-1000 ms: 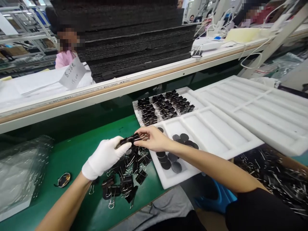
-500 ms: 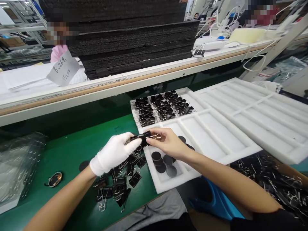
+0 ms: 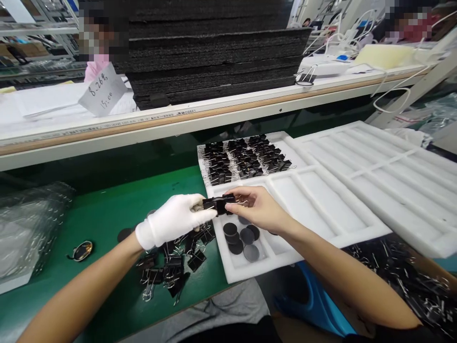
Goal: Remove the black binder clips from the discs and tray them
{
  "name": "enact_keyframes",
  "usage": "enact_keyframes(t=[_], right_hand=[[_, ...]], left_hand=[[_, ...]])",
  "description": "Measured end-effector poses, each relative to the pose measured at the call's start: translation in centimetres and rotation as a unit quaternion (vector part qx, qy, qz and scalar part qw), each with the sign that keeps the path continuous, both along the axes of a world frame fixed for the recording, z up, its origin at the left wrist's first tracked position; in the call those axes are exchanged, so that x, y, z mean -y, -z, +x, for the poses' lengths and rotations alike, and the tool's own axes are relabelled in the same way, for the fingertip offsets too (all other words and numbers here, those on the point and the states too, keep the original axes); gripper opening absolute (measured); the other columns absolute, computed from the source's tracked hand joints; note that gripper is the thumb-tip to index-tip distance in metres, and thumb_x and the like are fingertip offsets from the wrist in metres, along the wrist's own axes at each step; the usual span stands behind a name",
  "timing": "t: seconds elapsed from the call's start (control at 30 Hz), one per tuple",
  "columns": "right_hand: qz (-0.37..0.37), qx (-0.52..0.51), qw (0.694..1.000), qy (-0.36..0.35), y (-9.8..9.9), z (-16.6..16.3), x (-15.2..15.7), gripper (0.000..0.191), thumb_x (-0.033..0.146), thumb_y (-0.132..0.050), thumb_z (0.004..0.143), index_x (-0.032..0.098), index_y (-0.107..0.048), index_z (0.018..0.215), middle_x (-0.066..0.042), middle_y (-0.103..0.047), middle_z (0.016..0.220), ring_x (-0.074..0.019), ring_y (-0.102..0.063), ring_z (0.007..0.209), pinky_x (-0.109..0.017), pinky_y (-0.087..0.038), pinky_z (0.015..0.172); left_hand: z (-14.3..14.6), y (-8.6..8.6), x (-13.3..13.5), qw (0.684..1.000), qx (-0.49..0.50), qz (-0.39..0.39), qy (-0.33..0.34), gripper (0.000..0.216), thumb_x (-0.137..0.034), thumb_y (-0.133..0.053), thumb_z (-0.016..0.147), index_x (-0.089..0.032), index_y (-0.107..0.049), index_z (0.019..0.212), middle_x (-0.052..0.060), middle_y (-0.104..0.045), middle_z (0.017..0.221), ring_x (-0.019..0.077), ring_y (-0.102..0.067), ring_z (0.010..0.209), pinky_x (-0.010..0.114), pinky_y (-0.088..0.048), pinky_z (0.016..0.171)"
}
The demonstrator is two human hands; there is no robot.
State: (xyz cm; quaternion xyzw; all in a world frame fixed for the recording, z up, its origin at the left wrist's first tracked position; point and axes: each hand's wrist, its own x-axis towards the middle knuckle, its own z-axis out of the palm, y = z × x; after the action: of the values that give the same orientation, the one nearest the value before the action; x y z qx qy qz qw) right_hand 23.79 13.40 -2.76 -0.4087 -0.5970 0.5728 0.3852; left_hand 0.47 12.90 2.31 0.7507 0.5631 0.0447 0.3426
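Observation:
My left hand (image 3: 174, 219), in a white glove, pinches a dark piece that looks like a round black disc with a binder clip on it. Bare and bent inward, my right hand (image 3: 262, 205) grips a black binder clip (image 3: 229, 199) by its wire handles, against the right side of that piece. The fingers partly cover where the two meet. Below the glove lies a pile of loose binder clips (image 3: 173, 267) on the green table (image 3: 107, 209). Several black discs (image 3: 247, 236) lie in the near compartment of a white foam tray (image 3: 228, 274), just below my right hand.
Clips in rows (image 3: 246, 159) fill part of the tray's far side. Another white foam tray (image 3: 400, 190) stands right. Clear plastic packaging (image 3: 32, 233) and a small round part (image 3: 83, 251) lie left. More clips (image 3: 400, 276) sit low right. A shelf (image 3: 200, 116) bearing black sheets (image 3: 217, 57) crosses behind.
The view has shifted slightly. My hands still hold the piece together, now turned more level, and the clip in my right hand sits closer against its side.

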Motion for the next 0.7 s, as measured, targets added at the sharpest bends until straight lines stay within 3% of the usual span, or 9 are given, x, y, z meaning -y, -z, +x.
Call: enact_keyframes(t=[0.17,0.4,0.7], right_hand=[[0.064,0.078,0.995,-0.021,0.0,0.0,0.6,0.027,0.036,-0.079,0.079,0.021,-0.074,0.101,-0.005,-0.074,0.097,-0.0192,-0.066,0.083,-0.031,-0.049,0.069],[0.048,0.073,0.992,-0.097,-0.9,0.0,0.8,0.016,0.034,-0.076,0.082,0.02,-0.074,0.091,-0.001,-0.07,0.082,-0.015,-0.059,0.07,-0.029,-0.043,0.063],[0.031,0.054,0.998,-0.012,-0.7,-0.8,1.1,0.026,0.034,-0.08,0.076,0.019,-0.076,0.097,-0.004,-0.076,0.093,-0.0178,-0.066,0.077,-0.03,-0.052,0.068]], left_hand=[[0.1,-0.3,0.6,0.997,0.041,-0.057,0.009,0.041,-0.064,-0.057,0.088,-0.023,-0.061,0.084,-0.003,-0.069,0.062,0.0174,-0.068,0.058,0.026,-0.043,0.053],[0.0,-1.5,1.4,0.997,0.033,-0.073,0.024,0.05,-0.064,-0.061,0.083,-0.021,-0.048,0.063,-0.006,-0.049,0.052,0.0128,-0.059,0.038,0.024,-0.032,0.04],[-0.2,-1.4,1.9,0.992,0.066,-0.099,-0.041,0.051,-0.067,-0.057,0.087,-0.022,-0.045,0.068,-0.007,-0.047,0.053,0.0148,-0.063,0.04,0.023,-0.034,0.042]])
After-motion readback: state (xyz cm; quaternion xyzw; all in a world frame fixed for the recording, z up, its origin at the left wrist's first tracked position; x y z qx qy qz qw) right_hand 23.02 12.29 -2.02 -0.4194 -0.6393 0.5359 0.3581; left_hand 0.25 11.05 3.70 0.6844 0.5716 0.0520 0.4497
